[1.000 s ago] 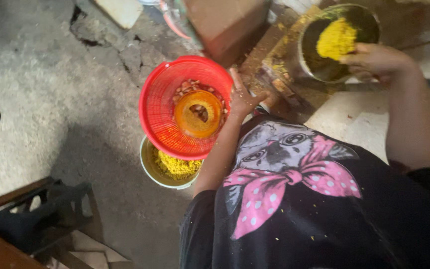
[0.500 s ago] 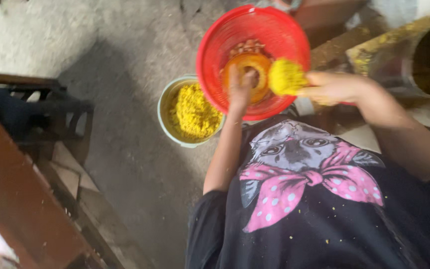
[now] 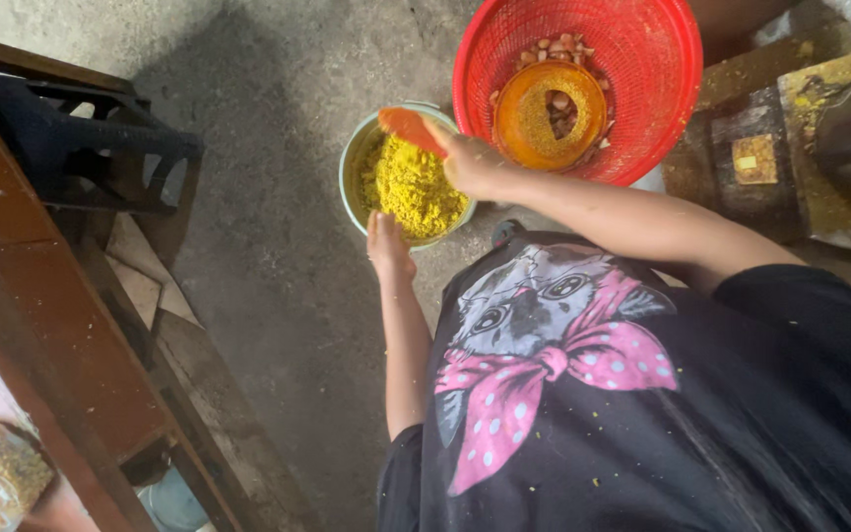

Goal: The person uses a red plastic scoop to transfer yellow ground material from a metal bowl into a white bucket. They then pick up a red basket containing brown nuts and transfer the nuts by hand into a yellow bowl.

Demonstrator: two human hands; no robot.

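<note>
Yellow ground meal is filling a pale round bowl (image 3: 359,163) that is sitting on the grey concrete floor (image 3: 278,266), left of centre in the scene. The person's left hand (image 3: 387,243) is resting at the near rim of this bowl, fingers (image 3: 378,223) extended and flat against the edge of the yellow meal (image 3: 414,187); they are not clenched and are grasping nothing. The right hand (image 3: 473,161) is reaching across from the right and is positioned over the far right part of the bowl, its fingers closed around an orange scoop-like piece (image 3: 410,127) whose rounded end is projecting to the left above the meal.

Just beside the bowl on the right, and overlapping its rim in this view, a red perforated plastic basket (image 3: 642,59) is standing. Inside it an orange translucent round dish (image 3: 554,113) is lying on top of pale brown chunks (image 3: 549,47); more chunks and some yellow grains are showing through the dish.

At the far right a dark block-shaped machine part (image 3: 770,158), dusted with yellow residue, is standing. On the left a dark plastic stool (image 3: 81,138) and a brown wooden beam (image 3: 41,325) are occupying the scene, well apart from the bowl. The person is wearing a black shirt (image 3: 741,424) bearing a cat print with a pink bow
</note>
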